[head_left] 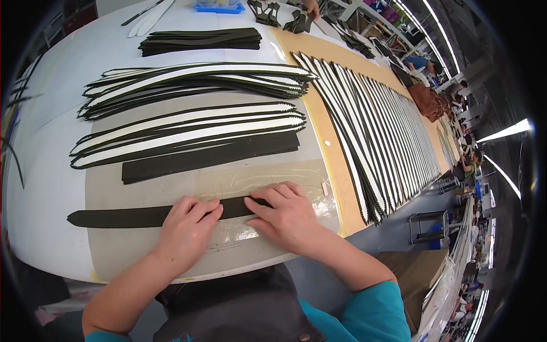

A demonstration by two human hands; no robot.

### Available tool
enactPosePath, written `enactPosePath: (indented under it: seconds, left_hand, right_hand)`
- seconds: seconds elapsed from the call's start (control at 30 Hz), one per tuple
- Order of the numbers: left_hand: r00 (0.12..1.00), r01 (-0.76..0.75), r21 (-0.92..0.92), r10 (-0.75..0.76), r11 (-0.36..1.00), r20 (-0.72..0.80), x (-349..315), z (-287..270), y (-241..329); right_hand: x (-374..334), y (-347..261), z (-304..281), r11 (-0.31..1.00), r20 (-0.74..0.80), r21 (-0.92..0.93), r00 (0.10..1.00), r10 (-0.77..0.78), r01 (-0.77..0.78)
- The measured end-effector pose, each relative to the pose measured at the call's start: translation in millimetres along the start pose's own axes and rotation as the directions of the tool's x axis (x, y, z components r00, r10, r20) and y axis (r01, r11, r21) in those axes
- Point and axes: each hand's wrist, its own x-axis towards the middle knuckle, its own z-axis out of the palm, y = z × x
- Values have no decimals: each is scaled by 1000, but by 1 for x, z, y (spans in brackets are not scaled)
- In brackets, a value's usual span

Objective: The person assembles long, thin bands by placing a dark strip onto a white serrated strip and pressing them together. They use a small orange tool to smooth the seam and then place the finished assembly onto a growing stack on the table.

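Note:
A long black strip (119, 218) with a blunt pointed left end lies crosswise on a grey mat (131, 251) near the table's front edge. Over its middle, my left hand (191, 228) has its fingers bent and pressed together at the strip's edge. My right hand (285, 215) grips the strip farther right, thumb and fingers curled on it and covering that end. Just beyond my hands lies a stack of straight black strips (211, 158). Behind it are black strips with white faces and notched edges (188, 134).
Farther back are a heap of white-faced strips (194, 85) and a pile of black strips (199, 41). Many white-faced strips (376, 131) fan over a tan board (316, 131) on the right. A blue tray (219, 8) stands at the far edge, near another person's hand (311, 7).

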Motion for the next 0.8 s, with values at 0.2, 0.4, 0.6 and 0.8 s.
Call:
enactPosePath:
  seconds: [0.2,0.4,0.6,0.8]
  left_hand:
    - [997,9,-23,-7,1000,72,-7,-9,2]
    - [995,-10,-42,14,999,94,-6,-6,-6]
    - [992,22,-60,-14,998,125,-13,-10,-15]
    - [995,-12,-147,27,989,96,-10,-1,-21]
  right_hand:
    - [-25,7,1,995,22,-50,996,86,-85]
    - [-38,7,6,990,-2,13,990,141,-141]
    - [-37,8,-5,939,-173,290,956,239,-182]
    - [-46,-27,-13,837,32,332,892,450,-434]
